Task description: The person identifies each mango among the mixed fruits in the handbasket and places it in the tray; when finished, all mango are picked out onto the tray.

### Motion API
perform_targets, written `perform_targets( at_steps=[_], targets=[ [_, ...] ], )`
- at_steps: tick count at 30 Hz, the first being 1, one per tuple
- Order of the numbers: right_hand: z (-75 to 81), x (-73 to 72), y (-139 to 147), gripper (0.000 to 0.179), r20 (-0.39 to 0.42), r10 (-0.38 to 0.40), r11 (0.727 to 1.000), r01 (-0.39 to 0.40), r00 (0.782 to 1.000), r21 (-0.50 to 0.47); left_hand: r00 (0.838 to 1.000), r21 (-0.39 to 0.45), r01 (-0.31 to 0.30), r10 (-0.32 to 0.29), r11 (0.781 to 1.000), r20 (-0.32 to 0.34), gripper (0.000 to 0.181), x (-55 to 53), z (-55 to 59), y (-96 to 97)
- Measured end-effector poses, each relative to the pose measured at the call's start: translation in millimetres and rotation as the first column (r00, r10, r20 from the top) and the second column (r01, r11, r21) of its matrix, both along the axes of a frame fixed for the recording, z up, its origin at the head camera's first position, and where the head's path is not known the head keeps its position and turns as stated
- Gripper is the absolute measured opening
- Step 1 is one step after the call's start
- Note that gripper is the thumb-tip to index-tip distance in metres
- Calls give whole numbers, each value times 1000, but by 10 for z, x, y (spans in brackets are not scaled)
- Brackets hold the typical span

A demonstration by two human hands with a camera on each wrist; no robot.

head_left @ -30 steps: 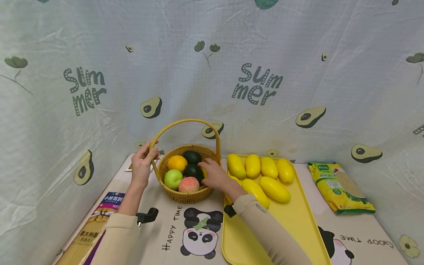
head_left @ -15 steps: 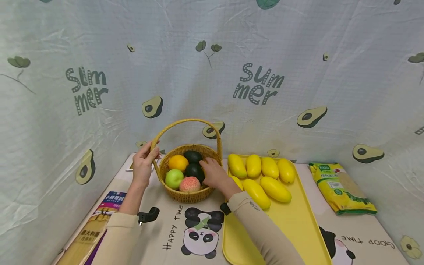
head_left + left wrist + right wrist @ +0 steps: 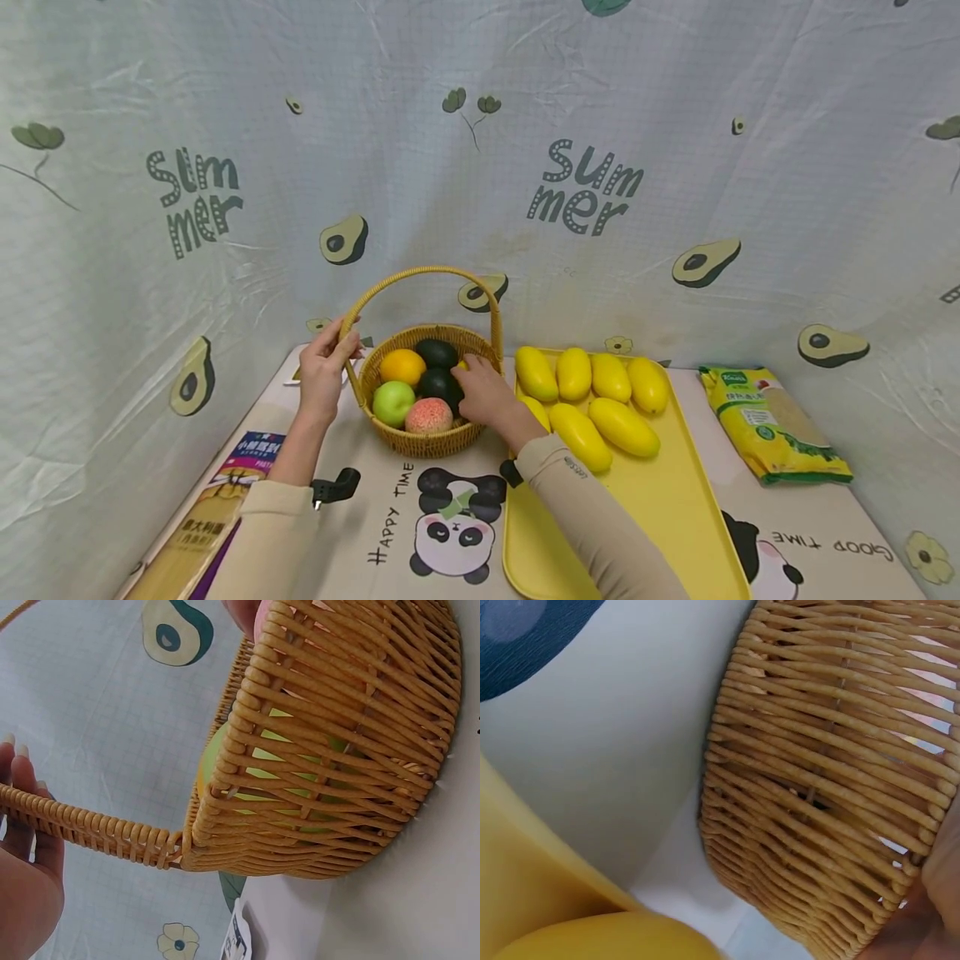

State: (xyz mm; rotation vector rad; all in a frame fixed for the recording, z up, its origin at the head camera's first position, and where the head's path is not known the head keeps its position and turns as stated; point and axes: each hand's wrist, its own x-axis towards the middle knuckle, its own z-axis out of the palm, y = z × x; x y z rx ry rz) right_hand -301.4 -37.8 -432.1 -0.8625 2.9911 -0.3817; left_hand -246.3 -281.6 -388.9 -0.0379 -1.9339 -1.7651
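Note:
A woven basket with a tall arched handle stands on the table. In it lie an orange, a green apple, a peach and two dark green avocados. My left hand grips the left side of the handle between thumb and fingers; the left wrist view shows its fingertips behind the handle. Over the basket's right side, my right hand reaches inside, fingers bent over a yellow fruit. Only a sliver of that fruit shows, the rest being hidden under the hand.
Right of the basket is a yellow tray with several yellow mangoes toward its back. A yellow-green packet lies farther right. A pasta pack lies at left by the left forearm. A patterned curtain hangs behind.
My right hand has shifted slightly inside the basket, and the yellow sliver now shows beyond its fingers rather than near the thumb. The left hand keeps its grip on the handle.

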Motion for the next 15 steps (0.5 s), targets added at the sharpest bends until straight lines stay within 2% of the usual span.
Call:
perform_targets(
  at_steps=[10, 15],
  targets=[
    [28, 6, 3, 54, 13, 0, 999, 1, 1000, -49, 1000, 4, -7, 7, 1000, 6, 38, -25, -11, -3],
    [25, 5, -2, 55, -5, -3, 999, 3, 1000, -38, 1000, 4, -6, 6, 1000, -5, 37, -26, -15, 1]
  ],
)
